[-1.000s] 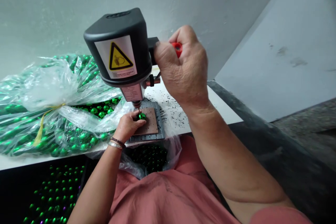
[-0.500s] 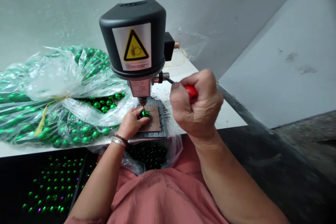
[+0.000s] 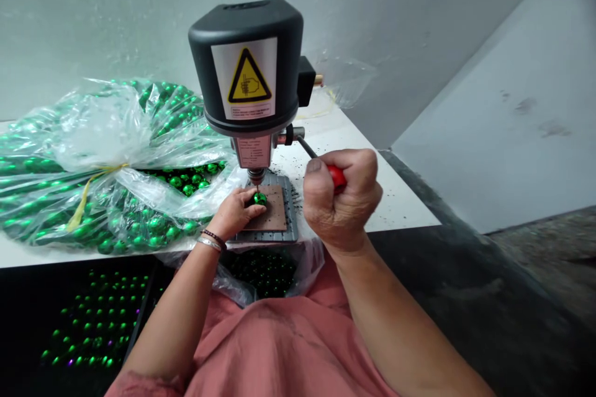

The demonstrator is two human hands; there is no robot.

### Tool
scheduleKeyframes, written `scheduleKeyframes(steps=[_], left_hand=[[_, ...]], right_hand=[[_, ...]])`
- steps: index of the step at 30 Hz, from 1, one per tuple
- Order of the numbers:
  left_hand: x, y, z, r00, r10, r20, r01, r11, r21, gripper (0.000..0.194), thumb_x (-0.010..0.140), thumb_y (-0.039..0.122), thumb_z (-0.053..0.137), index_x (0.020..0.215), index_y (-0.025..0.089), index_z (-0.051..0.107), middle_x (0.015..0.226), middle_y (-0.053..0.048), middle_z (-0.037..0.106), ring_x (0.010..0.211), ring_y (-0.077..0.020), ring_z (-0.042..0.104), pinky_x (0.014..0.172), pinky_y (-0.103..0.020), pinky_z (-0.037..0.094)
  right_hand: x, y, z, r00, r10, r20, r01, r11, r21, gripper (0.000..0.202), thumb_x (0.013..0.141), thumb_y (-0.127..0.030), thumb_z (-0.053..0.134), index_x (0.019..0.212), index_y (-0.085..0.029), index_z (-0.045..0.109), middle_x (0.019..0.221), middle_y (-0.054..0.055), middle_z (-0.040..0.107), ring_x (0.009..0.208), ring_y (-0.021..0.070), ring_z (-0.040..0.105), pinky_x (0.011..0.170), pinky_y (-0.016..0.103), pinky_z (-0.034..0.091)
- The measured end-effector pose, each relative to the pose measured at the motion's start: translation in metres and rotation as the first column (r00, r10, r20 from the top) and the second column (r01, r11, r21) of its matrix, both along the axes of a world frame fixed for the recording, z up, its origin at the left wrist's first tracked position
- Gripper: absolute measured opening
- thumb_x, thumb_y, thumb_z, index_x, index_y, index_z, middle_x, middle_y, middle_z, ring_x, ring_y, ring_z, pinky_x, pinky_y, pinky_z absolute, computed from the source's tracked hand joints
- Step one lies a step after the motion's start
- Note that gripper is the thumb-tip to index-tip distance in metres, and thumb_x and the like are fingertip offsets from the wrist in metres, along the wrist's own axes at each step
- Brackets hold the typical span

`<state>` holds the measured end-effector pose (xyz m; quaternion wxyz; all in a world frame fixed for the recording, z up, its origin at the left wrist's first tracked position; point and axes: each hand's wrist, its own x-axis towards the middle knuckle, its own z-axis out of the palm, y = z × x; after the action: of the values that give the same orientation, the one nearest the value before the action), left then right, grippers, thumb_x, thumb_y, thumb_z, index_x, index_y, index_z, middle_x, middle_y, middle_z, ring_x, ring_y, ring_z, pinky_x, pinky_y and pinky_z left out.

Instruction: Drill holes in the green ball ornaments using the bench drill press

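Your left hand (image 3: 233, 214) pinches the ball (image 3: 261, 199) directly under the bit (image 3: 257, 187), near the front edge of the tabletop (image 3: 400, 206); your right hand (image 3: 342, 201), farther right, grips the knob (image 3: 337, 180).

Single head-worn view, from in front of and above the drill press (image 3: 246, 68), facing forward and down at it, fairly near, wall (image 3: 139, 12) beyond it

A shiny green ball (image 3: 260, 199) sits near the desk's (image 3: 395, 208) front edge, beneath the bit (image 3: 257, 188) of the upright black drill (image 3: 249, 25), whose lever (image 3: 307, 147) slants down rightward to a red knob (image 3: 338, 180).
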<state>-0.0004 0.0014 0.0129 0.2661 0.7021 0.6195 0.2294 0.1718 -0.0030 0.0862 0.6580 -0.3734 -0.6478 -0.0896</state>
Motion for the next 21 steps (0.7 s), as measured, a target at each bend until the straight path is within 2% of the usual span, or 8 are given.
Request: scheduleKeyframes(steps=[9,16,18,21], left_hand=[[0.0,-0.001,-0.001,1.0,0.022,0.004,-0.022,1.0,0.0,0.043,0.075,0.034,0.059,0.116,0.018,0.06,0.116,-0.007,0.059,0.108,-0.0213,0.053,0.098,-0.031,0.038],[-0.001,0.0,-0.003,1.0,0.009,-0.004,-0.009,0.999,0.035,0.038,0.075,0.034,0.059,0.11,0.019,0.063,0.109,-0.007,0.062,0.102,-0.0202,0.055,0.093,-0.029,0.04],[0.0,0.0,-0.004,1.0,0.023,-0.006,-0.022,0.999,0.047,0.038,0.074,0.034,0.06,0.11,0.021,0.063,0.109,-0.005,0.063,0.102,-0.0201,0.055,0.093,-0.029,0.04],[0.002,-0.002,-0.005,0.999,0.047,-0.018,-0.045,0.996,0.072,0.037,0.073,0.033,0.059,0.108,0.022,0.063,0.104,-0.004,0.064,0.096,-0.0196,0.057,0.089,-0.029,0.042]], right_hand=[[-0.003,0.002,-0.02,0.998,0.045,-0.054,-0.046,0.999,-0.008,0.009,0.074,-0.016,0.05,0.081,-0.021,0.047,0.068,-0.002,0.049,0.06,0.0083,0.047,0.057,0.025,0.043],[-0.007,0.003,-0.041,0.974,0.187,-0.125,-0.193,0.981,-0.032,0.017,0.075,-0.012,0.048,0.088,-0.021,0.043,0.068,-0.003,0.048,0.061,0.0086,0.05,0.058,0.026,0.044],[-0.008,0.003,-0.033,0.975,0.17,-0.142,-0.174,0.985,-0.017,0.013,0.076,-0.014,0.048,0.087,-0.021,0.043,0.068,-0.003,0.048,0.061,0.0081,0.05,0.058,0.025,0.044],[-0.008,0.008,0.0,0.99,0.03,-0.137,-0.031,1.0,-0.003,0.005,0.079,-0.022,0.05,0.077,-0.02,0.046,0.063,-0.003,0.046,0.056,0.0063,0.045,0.053,0.021,0.04]])
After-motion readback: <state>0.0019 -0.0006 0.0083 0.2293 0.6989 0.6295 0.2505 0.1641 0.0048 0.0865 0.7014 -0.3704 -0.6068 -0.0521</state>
